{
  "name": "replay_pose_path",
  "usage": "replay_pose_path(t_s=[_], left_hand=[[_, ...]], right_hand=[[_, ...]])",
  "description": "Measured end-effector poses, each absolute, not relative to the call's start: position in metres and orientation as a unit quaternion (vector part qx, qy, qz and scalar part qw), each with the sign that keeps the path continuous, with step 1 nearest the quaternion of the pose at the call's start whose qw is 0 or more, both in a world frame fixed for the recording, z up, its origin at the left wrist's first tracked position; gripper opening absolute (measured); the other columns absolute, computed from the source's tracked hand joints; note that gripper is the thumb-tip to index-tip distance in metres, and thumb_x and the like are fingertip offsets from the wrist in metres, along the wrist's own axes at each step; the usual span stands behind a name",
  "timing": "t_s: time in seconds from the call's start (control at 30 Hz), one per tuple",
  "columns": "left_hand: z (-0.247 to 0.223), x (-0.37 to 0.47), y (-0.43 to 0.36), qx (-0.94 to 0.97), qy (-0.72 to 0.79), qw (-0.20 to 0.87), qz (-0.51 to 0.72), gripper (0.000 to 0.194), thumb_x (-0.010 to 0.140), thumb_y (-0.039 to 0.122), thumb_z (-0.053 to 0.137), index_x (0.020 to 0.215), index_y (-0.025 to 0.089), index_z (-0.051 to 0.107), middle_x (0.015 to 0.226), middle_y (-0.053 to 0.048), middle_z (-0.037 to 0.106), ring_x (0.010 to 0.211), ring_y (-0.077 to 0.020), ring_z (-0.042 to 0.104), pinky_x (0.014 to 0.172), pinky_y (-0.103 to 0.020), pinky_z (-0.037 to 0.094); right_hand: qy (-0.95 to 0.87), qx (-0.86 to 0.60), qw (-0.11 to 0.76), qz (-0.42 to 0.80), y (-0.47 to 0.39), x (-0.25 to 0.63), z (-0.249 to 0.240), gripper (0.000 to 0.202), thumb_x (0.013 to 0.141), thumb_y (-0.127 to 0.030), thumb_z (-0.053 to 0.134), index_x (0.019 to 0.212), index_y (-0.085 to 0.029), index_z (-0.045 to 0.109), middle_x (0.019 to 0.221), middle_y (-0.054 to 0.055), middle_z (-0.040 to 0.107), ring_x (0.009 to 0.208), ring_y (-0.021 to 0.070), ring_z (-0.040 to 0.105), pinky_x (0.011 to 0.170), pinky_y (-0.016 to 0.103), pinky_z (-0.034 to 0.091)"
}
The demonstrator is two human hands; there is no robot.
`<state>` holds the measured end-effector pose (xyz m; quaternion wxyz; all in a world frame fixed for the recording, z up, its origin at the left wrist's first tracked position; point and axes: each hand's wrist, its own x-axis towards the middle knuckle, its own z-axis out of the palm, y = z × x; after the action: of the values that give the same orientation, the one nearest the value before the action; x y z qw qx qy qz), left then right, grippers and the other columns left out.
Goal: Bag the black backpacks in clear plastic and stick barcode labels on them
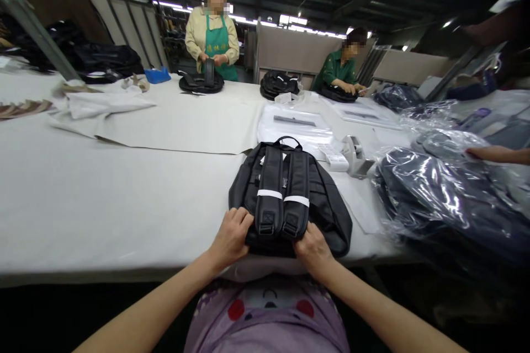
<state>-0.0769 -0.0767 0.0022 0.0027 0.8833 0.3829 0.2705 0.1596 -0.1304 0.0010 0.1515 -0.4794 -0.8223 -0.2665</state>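
A black backpack (244, 187) lies flat on the white table in front of me, its top handle pointing away. Its two padded shoulder straps (297, 176) face up, each with a white band around it. My left hand (232, 231) is closed on the backpack's near left edge, fingers curled over the fabric. Beside the lower end of the right strap, my right hand (313, 248) grips the near edge, its fingertips partly hidden.
Plastic-wrapped dark bags (447, 198) are piled on the right, with another person's arm (501, 154) reaching over them. Behind the backpack are clear plastic bags (293, 124), a label roll (335, 159) and a tape dispenser (356, 157). Two people stand across the table (103, 198).
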Motion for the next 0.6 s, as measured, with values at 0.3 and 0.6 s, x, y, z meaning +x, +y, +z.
replay_pose_path(t_s=[0.3, 0.6], left_hand=[[0.052, -0.084, -0.063, 0.907, 0.303, -0.003, 0.291, 0.025, 0.067, 0.009, 0.052, 0.090, 0.019, 0.047, 0.111, -0.008, 0.053, 0.103, -0.0259, 0.044, 0.092, -0.043, 0.037], [0.039, -0.070, -0.060, 0.915, 0.356, -0.018, 0.189, 0.023, 0.073, 0.013, 0.056, 0.093, 0.018, 0.048, 0.099, -0.008, 0.053, 0.086, -0.0237, 0.047, 0.075, -0.037, 0.042]], right_hand=[[-0.832, -0.529, 0.139, -0.095, -0.125, 0.182, 0.060, 0.024, 0.063, -0.007, 0.059, 0.085, -0.016, 0.063, 0.089, 0.009, 0.057, 0.086, 0.0215, 0.045, 0.073, 0.029, 0.042], [-0.849, -0.515, 0.111, -0.050, -0.118, 0.185, 0.055, 0.022, 0.065, -0.008, 0.059, 0.085, -0.015, 0.065, 0.092, 0.010, 0.058, 0.090, 0.0218, 0.047, 0.077, 0.031, 0.045]])
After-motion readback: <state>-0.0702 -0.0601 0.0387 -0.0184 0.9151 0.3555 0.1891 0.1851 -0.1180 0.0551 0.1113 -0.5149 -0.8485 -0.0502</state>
